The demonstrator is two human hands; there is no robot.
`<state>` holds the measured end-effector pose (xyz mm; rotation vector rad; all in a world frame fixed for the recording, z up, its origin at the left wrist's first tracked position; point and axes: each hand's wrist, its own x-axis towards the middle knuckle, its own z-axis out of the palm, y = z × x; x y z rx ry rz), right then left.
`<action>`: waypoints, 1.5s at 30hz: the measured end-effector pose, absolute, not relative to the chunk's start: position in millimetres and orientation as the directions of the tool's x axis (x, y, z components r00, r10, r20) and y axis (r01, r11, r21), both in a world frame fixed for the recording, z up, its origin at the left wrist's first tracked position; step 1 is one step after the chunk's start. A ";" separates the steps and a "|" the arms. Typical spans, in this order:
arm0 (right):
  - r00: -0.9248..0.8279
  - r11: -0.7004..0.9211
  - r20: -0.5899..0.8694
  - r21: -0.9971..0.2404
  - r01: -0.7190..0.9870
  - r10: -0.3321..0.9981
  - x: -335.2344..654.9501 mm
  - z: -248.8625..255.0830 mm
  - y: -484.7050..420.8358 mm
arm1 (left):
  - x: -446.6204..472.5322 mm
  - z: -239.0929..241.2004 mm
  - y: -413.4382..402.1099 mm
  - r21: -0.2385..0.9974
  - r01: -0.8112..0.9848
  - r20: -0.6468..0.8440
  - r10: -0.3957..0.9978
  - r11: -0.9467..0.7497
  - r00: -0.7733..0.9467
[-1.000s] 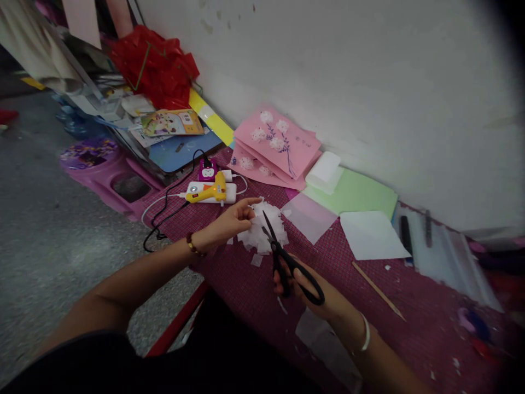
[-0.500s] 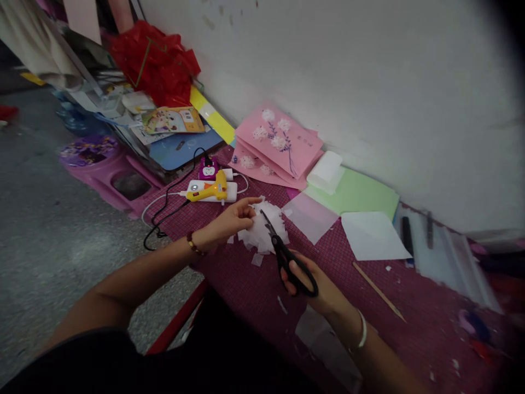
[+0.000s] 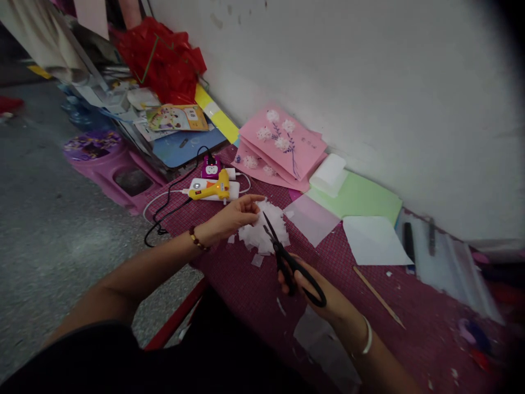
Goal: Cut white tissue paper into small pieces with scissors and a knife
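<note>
My left hand (image 3: 233, 217) pinches the left edge of a fringed white tissue paper piece (image 3: 262, 230) over the maroon checked tablecloth (image 3: 254, 290). Black scissors (image 3: 287, 257) are gripped in my right hand (image 3: 315, 293), fingers through the loops. The blades are parted and their tips reach into the white tissue paper. A few small white scraps (image 3: 257, 260) lie on the cloth just below the paper.
A yellow glue gun (image 3: 211, 189) on a white power strip lies left of my hand, with black cable trailing off the table edge. Pink flower cards (image 3: 283, 142), a green sheet (image 3: 361, 197), white sheets (image 3: 375, 241) and a wooden stick (image 3: 377, 298) lie toward the wall.
The scissor blades closed half a second ago and have parted again in the tissue paper. My left hand stays on the paper. The view shifted slightly.
</note>
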<state>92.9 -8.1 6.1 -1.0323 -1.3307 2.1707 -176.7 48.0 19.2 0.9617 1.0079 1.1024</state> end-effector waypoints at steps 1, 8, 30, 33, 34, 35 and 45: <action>-0.649 -0.461 -0.381 -0.886 0.052 0.659 91.1 7.6 -7.2 | -176.0 19.0 47.8 0.956 -0.227 -0.151 0.976 0.184 0.154; -0.641 -0.418 -0.355 -0.907 0.058 0.681 85.0 9.6 -4.2 | -179.3 16.0 47.5 0.986 -0.103 -0.118 0.984 0.132 0.136; -0.725 -0.496 -0.311 -0.867 -0.048 0.615 90.1 6.5 -1.7 | -189.9 9.3 49.5 0.998 0.046 -0.040 0.990 0.034 0.132; -0.732 -0.519 -0.306 -0.851 -0.076 0.608 92.7 7.6 -3.8 | -186.4 11.3 50.3 0.999 -0.022 -0.035 0.986 0.039 0.160; -0.737 -0.520 -0.298 -0.850 -0.085 0.606 93.2 8.3 -4.7 | -183.7 13.0 50.4 0.994 -0.095 -0.040 0.980 0.059 0.197; -0.743 -0.521 -0.287 -0.848 -0.097 0.605 93.7 9.1 -5.7 | -180.6 15.2 50.3 0.981 -0.174 -0.045 0.969 0.089 0.243; -0.716 -0.533 -0.297 -0.838 -0.122 0.632 112.5 18.7 -27.8 | -152.8 31.0 44.6 0.940 -0.210 -0.175 0.907 0.269 0.382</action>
